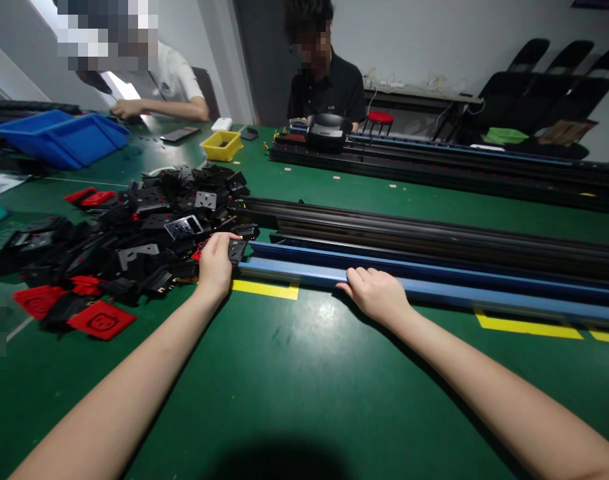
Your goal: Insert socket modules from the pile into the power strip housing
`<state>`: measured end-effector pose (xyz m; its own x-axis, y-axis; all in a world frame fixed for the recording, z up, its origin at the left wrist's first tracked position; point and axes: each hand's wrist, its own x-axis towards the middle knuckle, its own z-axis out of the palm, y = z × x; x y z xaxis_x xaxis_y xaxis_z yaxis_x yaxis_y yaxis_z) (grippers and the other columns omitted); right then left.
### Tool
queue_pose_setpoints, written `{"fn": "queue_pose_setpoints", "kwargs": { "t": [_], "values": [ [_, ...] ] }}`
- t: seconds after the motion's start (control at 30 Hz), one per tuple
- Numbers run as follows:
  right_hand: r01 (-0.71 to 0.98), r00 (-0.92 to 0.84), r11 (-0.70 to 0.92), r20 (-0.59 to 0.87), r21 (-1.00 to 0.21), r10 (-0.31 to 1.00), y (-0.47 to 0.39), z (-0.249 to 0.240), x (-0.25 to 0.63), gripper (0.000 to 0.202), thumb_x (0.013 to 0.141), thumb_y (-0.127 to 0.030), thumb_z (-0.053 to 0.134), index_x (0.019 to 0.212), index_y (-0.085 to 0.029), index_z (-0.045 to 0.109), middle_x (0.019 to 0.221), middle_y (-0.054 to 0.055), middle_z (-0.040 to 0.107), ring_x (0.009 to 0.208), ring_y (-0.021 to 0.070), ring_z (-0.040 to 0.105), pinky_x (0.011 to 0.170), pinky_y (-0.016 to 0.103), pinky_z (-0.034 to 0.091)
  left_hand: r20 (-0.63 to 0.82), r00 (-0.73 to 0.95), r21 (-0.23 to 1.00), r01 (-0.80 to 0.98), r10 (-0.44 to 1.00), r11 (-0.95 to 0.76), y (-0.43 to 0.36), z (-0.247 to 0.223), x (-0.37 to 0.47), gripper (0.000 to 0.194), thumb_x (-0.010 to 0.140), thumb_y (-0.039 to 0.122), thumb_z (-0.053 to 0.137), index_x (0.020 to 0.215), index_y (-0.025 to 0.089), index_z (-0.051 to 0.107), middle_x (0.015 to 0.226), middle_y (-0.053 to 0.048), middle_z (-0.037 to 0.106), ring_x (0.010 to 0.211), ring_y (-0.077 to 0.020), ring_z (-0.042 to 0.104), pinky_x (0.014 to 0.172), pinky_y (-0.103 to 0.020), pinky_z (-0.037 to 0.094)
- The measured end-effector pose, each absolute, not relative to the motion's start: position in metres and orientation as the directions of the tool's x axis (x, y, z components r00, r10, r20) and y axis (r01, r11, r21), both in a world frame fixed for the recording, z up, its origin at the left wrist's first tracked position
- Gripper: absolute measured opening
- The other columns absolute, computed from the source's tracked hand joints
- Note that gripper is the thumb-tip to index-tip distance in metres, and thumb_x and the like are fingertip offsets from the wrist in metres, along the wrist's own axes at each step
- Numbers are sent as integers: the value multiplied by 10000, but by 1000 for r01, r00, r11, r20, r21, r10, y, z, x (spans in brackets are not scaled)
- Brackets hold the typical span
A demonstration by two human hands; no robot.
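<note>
Green worktop (314, 393), bearing a heap of black and red parts (144, 223) at left; black rails (409, 230) and a blue rail (294, 270) extending rightward; yellow tape strips (264, 289) along the latter's near side; farther back, blue bins (91, 148), a yellow tray (215, 153), a phone (181, 135).

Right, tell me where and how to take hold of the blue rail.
The blue rail is probably best gripped by its near edge, coming from the near side and curling over the top, as the right hand does. It is long and narrow, and black rails lie close along its far side, leaving less room there.
</note>
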<state>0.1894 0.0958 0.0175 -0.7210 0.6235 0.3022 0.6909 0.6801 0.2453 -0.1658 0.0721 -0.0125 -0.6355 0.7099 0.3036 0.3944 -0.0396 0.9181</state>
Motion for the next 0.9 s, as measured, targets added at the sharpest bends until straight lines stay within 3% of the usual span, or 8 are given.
{"fn": "queue_pose_setpoints", "kwargs": {
  "t": [0.23, 0.47, 0.67, 0.77, 0.9],
  "values": [
    [686, -725, 686, 304, 240, 618, 95, 18, 189, 517, 1092, -492, 328, 884, -176, 681, 762, 75, 678, 648, 175, 529, 613, 335, 218, 254, -580, 930, 366, 774, -31, 74, -14, -170, 291, 888, 431, 494, 784, 235, 683, 905, -52, 705, 912, -242, 639, 838, -370, 503],
    [682, -728, 688, 307, 247, 613, 96, 18, 189, 507, 1090, -484, 342, 876, -171, 678, 758, 72, 678, 639, 172, 527, 604, 330, 210, 254, -571, 926, 377, 780, -26, 70, -10, -166, 333, 901, 459, 461, 850, 231, 698, 907, -49, 697, 865, -217, 594, 759, -321, 470],
    [678, -732, 689, 324, 256, 600, 95, 18, 189, 491, 1087, -475, 363, 871, -168, 678, 745, 69, 674, 635, 176, 533, 600, 327, 211, 98, -572, 964, 258, 815, 65, 69, -3, -165, 394, 904, 492, 445, 899, 201, 710, 730, -29, 568, 585, -161, 407, 502, -284, 300],
    [676, -733, 690, 331, 258, 595, 95, 18, 189, 480, 1087, -467, 371, 868, -168, 676, 743, 70, 673, 632, 173, 528, 600, 326, 208, 109, -541, 960, 274, 834, 53, 69, -4, -167, 392, 934, 488, 439, 936, 200, 704, 747, -24, 573, 591, -158, 420, 522, -288, 317],
    [674, -735, 689, 344, 266, 585, 96, 17, 189, 482, 1086, -473, 369, 865, -170, 672, 742, 64, 671, 635, 175, 534, 600, 323, 210, 233, -517, 909, 416, 824, 5, 69, -8, -170, 442, 1012, 465, 359, 965, 183, 697, 874, -39, 638, 752, -168, 531, 689, -291, 414]
  ]
}}
